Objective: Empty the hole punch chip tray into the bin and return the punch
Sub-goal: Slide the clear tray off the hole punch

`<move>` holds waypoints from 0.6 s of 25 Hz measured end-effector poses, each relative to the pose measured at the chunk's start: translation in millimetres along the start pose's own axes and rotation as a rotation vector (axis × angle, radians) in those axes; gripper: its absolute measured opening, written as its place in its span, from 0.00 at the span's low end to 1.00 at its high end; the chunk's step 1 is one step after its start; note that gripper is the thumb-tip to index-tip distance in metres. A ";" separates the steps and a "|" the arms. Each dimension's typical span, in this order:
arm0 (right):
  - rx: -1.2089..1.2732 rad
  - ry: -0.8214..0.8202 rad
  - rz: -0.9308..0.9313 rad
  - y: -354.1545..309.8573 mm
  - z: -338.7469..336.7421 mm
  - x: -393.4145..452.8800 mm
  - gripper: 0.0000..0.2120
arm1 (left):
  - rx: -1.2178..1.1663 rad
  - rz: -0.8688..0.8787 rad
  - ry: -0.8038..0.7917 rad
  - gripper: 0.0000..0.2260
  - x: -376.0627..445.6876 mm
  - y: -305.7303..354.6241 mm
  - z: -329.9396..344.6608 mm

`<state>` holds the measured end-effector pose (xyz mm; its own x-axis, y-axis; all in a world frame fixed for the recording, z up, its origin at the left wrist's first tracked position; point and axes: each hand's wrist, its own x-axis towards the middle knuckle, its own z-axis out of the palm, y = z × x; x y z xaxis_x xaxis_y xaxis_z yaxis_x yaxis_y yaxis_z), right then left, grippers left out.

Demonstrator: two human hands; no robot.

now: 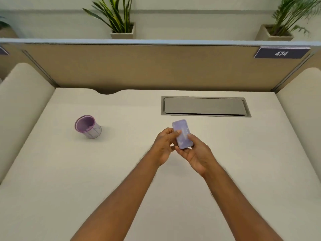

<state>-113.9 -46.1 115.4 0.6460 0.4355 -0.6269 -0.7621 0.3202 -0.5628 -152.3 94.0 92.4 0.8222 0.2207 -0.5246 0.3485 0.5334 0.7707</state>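
Observation:
A small lilac hole punch [182, 133] is held above the middle of the desk, its flat underside turned up toward me. My left hand [164, 146] grips its left edge with thumb and fingers. My right hand [196, 153] cups its near end from below and the right. A small purple bin [87, 126], round and open-topped, stands on the desk well to the left of the hands, with pale bits inside at its right wall.
The cream desk [104, 171] has a grey cable hatch [205, 106] just behind the hands. A tan partition [147, 66] closes the back, with potted plants [119, 20] above it. Padded side panels [20, 105] flank the desk.

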 end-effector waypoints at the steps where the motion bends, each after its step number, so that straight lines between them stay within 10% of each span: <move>1: -0.013 -0.009 0.007 10.7 8.6 -5.2 0.16 | -0.047 0.000 0.022 0.10 -10.1 1.9 -8.4; 15: -0.374 -0.137 -0.105 91.0 67.1 -48.3 0.15 | -0.537 0.060 0.033 0.26 -83.0 -1.1 -85.6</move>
<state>-217.4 18.4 130.6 0.6884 0.5328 -0.4921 -0.6073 0.0524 -0.7928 -259.5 145.0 104.1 0.8161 0.2841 -0.5032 0.0155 0.8597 0.5105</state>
